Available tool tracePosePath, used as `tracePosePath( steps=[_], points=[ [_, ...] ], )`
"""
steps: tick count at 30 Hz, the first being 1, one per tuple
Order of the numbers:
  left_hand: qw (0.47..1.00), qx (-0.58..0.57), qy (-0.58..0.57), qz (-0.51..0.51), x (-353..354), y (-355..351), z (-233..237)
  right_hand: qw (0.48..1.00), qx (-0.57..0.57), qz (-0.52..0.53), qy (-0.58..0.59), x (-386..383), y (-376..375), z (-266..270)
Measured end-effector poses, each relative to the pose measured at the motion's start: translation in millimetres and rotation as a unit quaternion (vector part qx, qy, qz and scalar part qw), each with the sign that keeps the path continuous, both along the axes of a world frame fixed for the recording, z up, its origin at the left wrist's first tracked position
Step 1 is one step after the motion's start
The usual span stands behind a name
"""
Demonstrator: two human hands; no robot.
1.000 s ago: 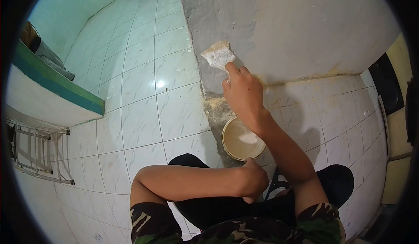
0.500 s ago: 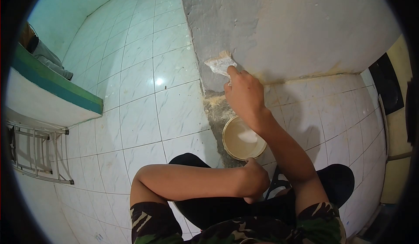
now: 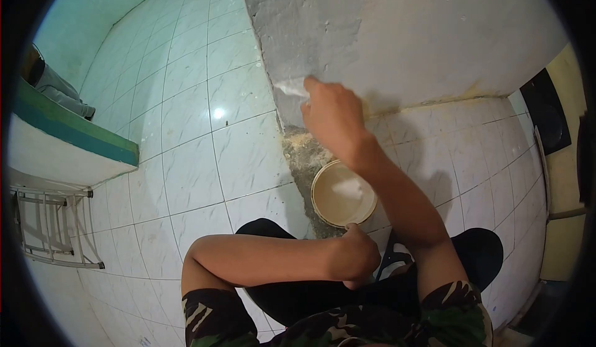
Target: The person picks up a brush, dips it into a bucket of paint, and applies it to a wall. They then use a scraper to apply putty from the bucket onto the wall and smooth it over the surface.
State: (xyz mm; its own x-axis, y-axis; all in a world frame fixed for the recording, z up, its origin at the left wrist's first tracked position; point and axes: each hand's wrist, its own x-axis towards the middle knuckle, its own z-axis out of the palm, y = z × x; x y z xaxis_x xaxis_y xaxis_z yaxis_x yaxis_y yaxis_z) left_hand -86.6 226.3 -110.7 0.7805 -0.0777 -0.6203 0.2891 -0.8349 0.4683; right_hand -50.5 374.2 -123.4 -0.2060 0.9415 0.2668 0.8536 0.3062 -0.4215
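Observation:
My right hand [image 3: 334,112] is closed around a paintbrush [image 3: 290,87] coated in white, its handle hidden in my fingers. The blurred brush head lies against the lower grey wall [image 3: 310,42], close to the wall's left edge. Below that arm stands a round bucket [image 3: 329,207] with pale, creamy paint [image 3: 347,191] inside. My left hand [image 3: 359,257] is closed at the bucket's near side, thumb at the rim; its other fingers are mostly hidden from view.
White tiles [image 3: 192,173] cover the floor, with a rough bare cement strip [image 3: 304,157] by the wall corner. At left are a low green-edged partition [image 3: 81,129] and a metal ladder-like frame [image 3: 56,229]. A dark panel [image 3: 546,117] stands at right.
My right hand has swept the paintbrush left across the wall to near its edge. The left hand stays at the bucket. The whole view has shifted slightly.

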Motion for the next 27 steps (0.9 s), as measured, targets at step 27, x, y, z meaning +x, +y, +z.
tracePosePath(
  steps=[27],
  points=[
    [1.000,0.019,-0.008,0.011,-2.0,-6.6,1.3,0.999,-0.042,-0.015,-0.024,-11.9,-17.6,-46.6]
  ],
)
